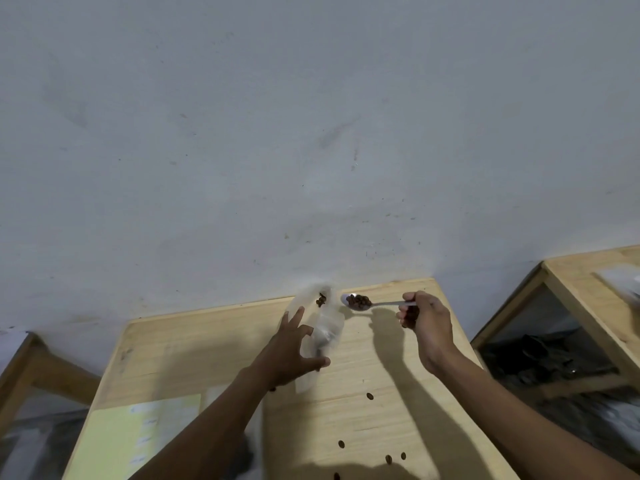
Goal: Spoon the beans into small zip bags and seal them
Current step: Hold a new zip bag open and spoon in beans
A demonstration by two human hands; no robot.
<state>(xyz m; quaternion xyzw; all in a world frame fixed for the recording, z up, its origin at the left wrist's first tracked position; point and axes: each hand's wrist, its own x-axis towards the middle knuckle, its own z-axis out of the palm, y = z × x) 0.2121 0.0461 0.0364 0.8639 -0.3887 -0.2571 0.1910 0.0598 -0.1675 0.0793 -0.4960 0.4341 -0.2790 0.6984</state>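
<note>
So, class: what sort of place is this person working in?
Probably a plain indoor workroom, not a kitchen: a bare grey wall, simple wooden tables set against it, and a yellow sheet lying on one.

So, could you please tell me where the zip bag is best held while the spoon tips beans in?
Probably just under its mouth, pinched from the left side, where the left hand holds the bag now. The bag is limp and stands mouth-up, and the spoon in the right hand comes from the right, so that side should stay free.
</note>
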